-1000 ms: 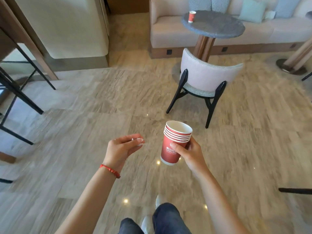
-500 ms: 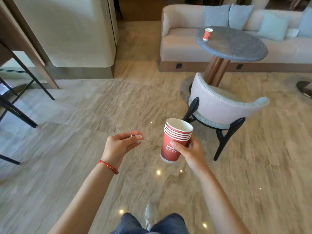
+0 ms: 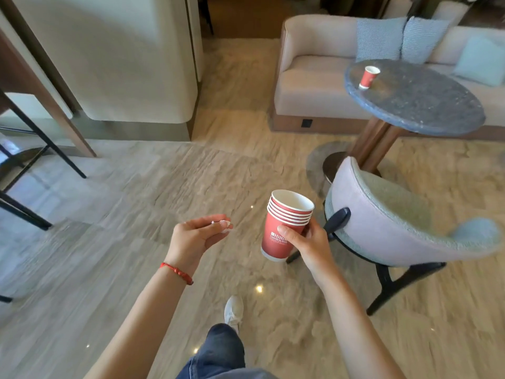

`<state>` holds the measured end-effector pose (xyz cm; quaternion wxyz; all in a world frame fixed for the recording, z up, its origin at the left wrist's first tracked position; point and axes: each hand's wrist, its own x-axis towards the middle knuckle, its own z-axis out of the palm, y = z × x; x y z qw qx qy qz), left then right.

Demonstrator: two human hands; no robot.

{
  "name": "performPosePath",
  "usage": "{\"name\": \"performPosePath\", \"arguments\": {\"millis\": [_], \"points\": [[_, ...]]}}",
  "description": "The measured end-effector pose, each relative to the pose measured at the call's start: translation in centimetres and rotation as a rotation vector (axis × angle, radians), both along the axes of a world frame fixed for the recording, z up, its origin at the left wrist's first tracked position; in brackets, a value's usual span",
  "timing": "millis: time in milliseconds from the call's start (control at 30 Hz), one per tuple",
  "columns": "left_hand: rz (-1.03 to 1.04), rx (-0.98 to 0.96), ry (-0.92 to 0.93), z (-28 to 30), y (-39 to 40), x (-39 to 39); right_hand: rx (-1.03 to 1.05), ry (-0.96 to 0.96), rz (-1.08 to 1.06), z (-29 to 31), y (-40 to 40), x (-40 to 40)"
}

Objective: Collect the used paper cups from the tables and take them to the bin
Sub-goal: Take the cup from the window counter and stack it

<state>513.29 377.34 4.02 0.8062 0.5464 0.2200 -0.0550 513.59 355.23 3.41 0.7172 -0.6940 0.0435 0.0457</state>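
Observation:
My right hand (image 3: 308,242) grips a stack of several nested red paper cups (image 3: 284,222) with white rims, held upright at waist height. To the left of the stack, my left hand (image 3: 196,236) hovers empty, palm up, fingers loosely apart. One more red paper cup (image 3: 369,77) stands upright near the far left edge of a round dark stone table (image 3: 420,105), up and to the right of the stack. No bin is in view.
A pale upholstered chair (image 3: 396,222) with black legs stands between me and the table. Behind the table runs a beige sofa (image 3: 314,86) with blue cushions. Black metal furniture legs (image 3: 30,170) and a curved white counter (image 3: 123,64) are at the left. Marble floor lies ahead.
I have walked forward and the view has turned left: the table, chair and lone cup are closer and further right in view. Both hands keep their pose, the stack still held.

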Motion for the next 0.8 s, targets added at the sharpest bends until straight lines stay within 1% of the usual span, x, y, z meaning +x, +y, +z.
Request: {"name": "performPosePath", "arguments": {"millis": [233,300,467,633,800], "points": [[0.018,-0.001,0.0,1.7,1.9,12.4,-0.025,-0.048,0.06,1.3,2.8,13.1],[0.03,0.018,-0.001,2.1,2.3,15.0,-0.016,-0.05,0.078,1.5,3.4,15.9],[0.096,-0.005,0.015,2.1,3.5,19.6,-0.003,-0.04,0.142,1.3,5.2,22.1],[0.242,0.003,0.007,1.6,5.1,23.5,0.006,-0.04,0.276,1.0,8.1,29.2],[0.473,0.016,0.004,1.6,7.1,26.8,0.0,-0.035,0.512,0.6,11.8,36.3]]}}
